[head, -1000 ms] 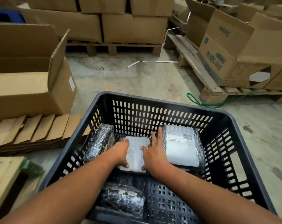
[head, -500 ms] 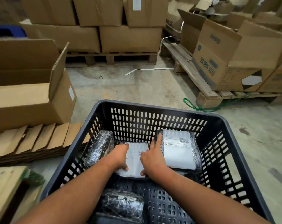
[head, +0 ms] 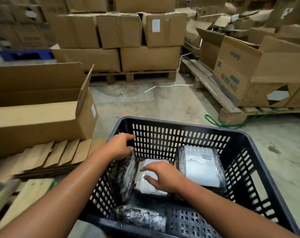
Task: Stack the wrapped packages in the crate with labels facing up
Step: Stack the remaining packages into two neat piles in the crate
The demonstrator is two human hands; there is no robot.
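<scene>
Crate [head: 248, 169] | left hand [head: 119, 146] curled on tilted black package [head: 123, 174] at 9 o'clock wall, label unseen, long axis 12–6 | right hand [head: 161, 176] spread loose, flat on centre label-up package [head: 145, 184], gripping nothing | left nearer the tilted one

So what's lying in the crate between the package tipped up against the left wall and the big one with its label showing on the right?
The head view shows a third wrapped package, white label up, with the right hand resting on it.
</scene>
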